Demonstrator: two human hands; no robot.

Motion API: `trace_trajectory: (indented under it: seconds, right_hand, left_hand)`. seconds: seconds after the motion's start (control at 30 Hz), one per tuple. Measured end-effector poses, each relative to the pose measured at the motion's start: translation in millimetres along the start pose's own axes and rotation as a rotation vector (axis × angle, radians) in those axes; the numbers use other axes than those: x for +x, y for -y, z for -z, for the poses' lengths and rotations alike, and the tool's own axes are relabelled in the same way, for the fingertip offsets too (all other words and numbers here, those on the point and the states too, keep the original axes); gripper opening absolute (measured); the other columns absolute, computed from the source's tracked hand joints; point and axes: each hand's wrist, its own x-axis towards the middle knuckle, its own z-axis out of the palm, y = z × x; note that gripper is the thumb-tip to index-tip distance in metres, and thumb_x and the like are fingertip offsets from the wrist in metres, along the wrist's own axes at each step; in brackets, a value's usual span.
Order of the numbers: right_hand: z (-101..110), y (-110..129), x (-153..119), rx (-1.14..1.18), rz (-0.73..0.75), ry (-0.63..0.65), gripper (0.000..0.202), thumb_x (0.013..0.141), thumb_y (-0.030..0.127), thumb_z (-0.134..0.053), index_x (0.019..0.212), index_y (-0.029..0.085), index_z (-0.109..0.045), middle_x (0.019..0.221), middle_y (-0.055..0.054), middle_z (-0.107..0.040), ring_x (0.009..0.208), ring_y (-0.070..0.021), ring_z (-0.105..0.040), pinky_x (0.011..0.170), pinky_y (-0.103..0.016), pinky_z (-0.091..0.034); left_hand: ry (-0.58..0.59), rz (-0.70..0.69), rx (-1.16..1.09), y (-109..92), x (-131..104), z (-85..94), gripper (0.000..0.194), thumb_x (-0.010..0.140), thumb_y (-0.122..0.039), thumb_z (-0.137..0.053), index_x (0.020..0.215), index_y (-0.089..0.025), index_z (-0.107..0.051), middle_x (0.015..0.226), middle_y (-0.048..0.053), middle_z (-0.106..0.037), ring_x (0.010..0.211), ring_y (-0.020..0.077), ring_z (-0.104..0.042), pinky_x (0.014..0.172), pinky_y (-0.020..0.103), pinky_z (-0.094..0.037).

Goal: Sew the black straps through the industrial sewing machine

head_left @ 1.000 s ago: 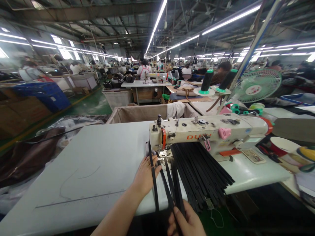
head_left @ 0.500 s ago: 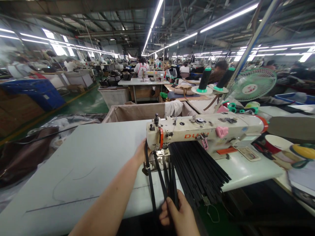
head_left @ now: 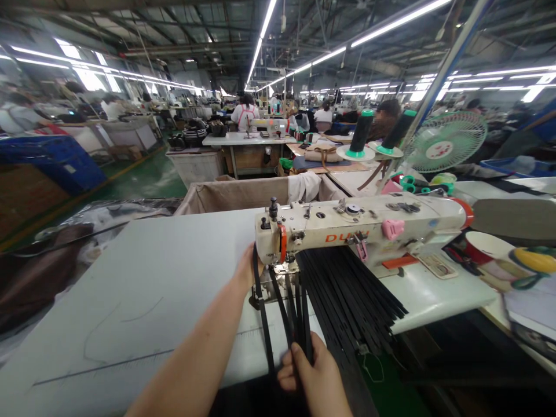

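Observation:
A cream sewing machine (head_left: 321,229) stands on a pale table (head_left: 191,260). My left hand (head_left: 248,267) is beside the left end of its head, behind a black strip (head_left: 263,324); its fingers are mostly hidden by the machine. Nearer to me, below the needle area, my right hand (head_left: 309,370) is closed around several narrow black strips (head_left: 299,307) that run from under the presser foot towards me. To the right of these, many black strips (head_left: 347,295) lie fanned out under the machine arm and over the table edge.
Behind the table is a cloth-lined bin (head_left: 234,194). Two black thread cones (head_left: 361,134) and a green fan (head_left: 447,142) stand at the back right. A red and white tub (head_left: 486,252) is on the right. Plastic-wrapped brown material (head_left: 43,272) lies left. People sit at machines farther back.
The whole view has shifted slightly. Both hands keep nearly the same places at the machine, and my right hand still grips the strips.

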Motion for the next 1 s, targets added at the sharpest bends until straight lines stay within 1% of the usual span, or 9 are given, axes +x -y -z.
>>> trace_trajectory:
  seconds: [0.13, 0.3, 0.47, 0.53, 0.6, 0.7, 0.83, 0.9, 1.0]
  right_hand:
    - [-2, 3, 0, 0.012, -0.010, -0.005, 0.081, 0.053, 0.077, -0.085, 0.097, 0.018, -0.050, 0.062, 0.002, -0.067, 0.051, -0.0172, -0.068, 0.047, -0.028, -0.058]
    - [-3, 8, -3, 0.040, -0.008, -0.006, 0.074, 0.057, 0.071, -0.086, 0.096, 0.019, -0.050, 0.064, 0.002, -0.067, 0.052, -0.0174, -0.070, 0.050, -0.028, -0.060]
    - [-2, 5, -3, 0.047, 0.002, 0.002, 0.077, 0.057, 0.071, -0.087, 0.097, 0.018, -0.049, 0.064, 0.003, -0.067, 0.053, -0.0162, -0.069, 0.050, -0.027, -0.059]
    - [-1, 3, -2, 0.051, 0.004, 0.007, 0.079, 0.056, 0.073, -0.087, 0.098, 0.018, -0.050, 0.064, 0.002, -0.067, 0.052, -0.0156, -0.068, 0.049, -0.027, -0.059]
    - [-1, 3, -2, 0.051, 0.011, 0.009, 0.081, 0.056, 0.074, -0.087, 0.099, 0.017, -0.050, 0.065, 0.002, -0.067, 0.052, -0.0151, -0.067, 0.049, -0.027, -0.059]
    - [-1, 5, -3, 0.038, 0.020, 0.011, 0.083, 0.055, 0.076, -0.087, 0.101, 0.017, -0.050, 0.064, 0.002, -0.067, 0.051, -0.0153, -0.067, 0.048, -0.027, -0.058]
    - [1, 5, -5, 0.015, 0.009, 0.045, 0.089, 0.053, 0.084, -0.083, 0.101, 0.017, -0.051, 0.062, 0.003, -0.066, 0.049, -0.0155, -0.067, 0.044, -0.024, -0.054]
    - [5, 3, -7, -0.003, -0.007, 0.065, 0.091, 0.053, 0.089, -0.079, 0.101, 0.017, -0.053, 0.060, 0.003, -0.065, 0.047, -0.0158, -0.066, 0.042, -0.022, -0.050]
    - [15, -1, -12, -0.016, -0.021, 0.100, 0.090, 0.056, 0.092, -0.075, 0.099, 0.016, -0.056, 0.059, 0.001, -0.066, 0.046, -0.0161, -0.066, 0.041, -0.021, -0.047]
  left_hand:
    - [-0.017, -0.035, 0.054, 4, -1, -1.1, 0.018, 0.082, -0.023, -0.070, 0.097, -0.014, -0.077, 0.109, 0.012, -0.078, 0.110, 0.0361, -0.069, 0.097, 0.042, -0.057]
    - [-0.014, -0.074, 0.080, 13, -2, -2.7, 0.024, 0.089, -0.032, -0.063, 0.100, -0.015, -0.076, 0.108, 0.012, -0.078, 0.106, 0.0345, -0.071, 0.095, 0.041, -0.058]
    - [-0.031, -0.113, 0.134, 18, -3, 2.0, 0.026, 0.091, -0.031, -0.057, 0.097, -0.014, -0.075, 0.109, 0.013, -0.077, 0.107, 0.0340, -0.070, 0.099, 0.046, -0.056]
    - [-0.044, -0.132, 0.152, 21, -10, 4.5, 0.026, 0.091, -0.030, -0.056, 0.102, -0.015, -0.075, 0.113, 0.012, -0.076, 0.111, 0.0331, -0.069, 0.103, 0.048, -0.055]
    - [-0.041, -0.182, 0.187, 27, -25, 5.8, 0.024, 0.091, -0.027, -0.056, 0.101, -0.018, -0.076, 0.115, 0.011, -0.076, 0.112, 0.0309, -0.069, 0.105, 0.048, -0.054]
    - [0.022, -0.326, 0.239, 40, -53, 4.5, 0.025, 0.096, -0.028, -0.054, 0.095, -0.021, -0.077, 0.114, 0.009, -0.076, 0.111, 0.0266, -0.070, 0.107, 0.045, -0.055]
    - [0.008, -0.470, 0.345, 56, -84, -0.4, 0.030, 0.101, -0.032, -0.052, 0.115, -0.020, -0.076, 0.129, 0.012, -0.073, 0.132, 0.0300, -0.062, 0.118, 0.055, -0.048]
    - [0.013, -0.505, 0.412, 59, -90, -1.9, 0.033, 0.103, -0.033, -0.052, 0.122, -0.019, -0.074, 0.133, 0.012, -0.071, 0.135, 0.0312, -0.060, 0.120, 0.060, -0.045]
    - [0.028, -0.514, 0.433, 58, -90, -1.3, 0.035, 0.106, -0.033, -0.048, 0.124, -0.020, -0.074, 0.134, 0.011, -0.071, 0.135, 0.0303, -0.061, 0.120, 0.060, -0.046]
